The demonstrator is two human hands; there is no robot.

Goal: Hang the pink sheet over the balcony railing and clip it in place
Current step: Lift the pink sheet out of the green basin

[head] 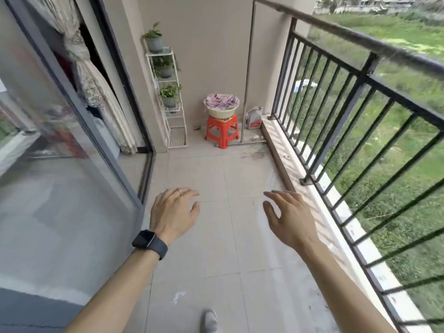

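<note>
The pink sheet lies crumpled in a pale basin on a red plastic stool at the far end of the balcony. The black metal balcony railing runs along the right side, bare of cloth. My left hand, with a watch on its wrist and a ring, is stretched out in front of me, fingers apart and holding nothing. My right hand is likewise held out open and empty, close to the low ledge under the railing. No clips are visible.
A white plant rack with potted plants stands by the far wall. A grey jug sits in the far right corner beside a vertical pipe. A glass sliding door lines the left. My foot shows at the bottom.
</note>
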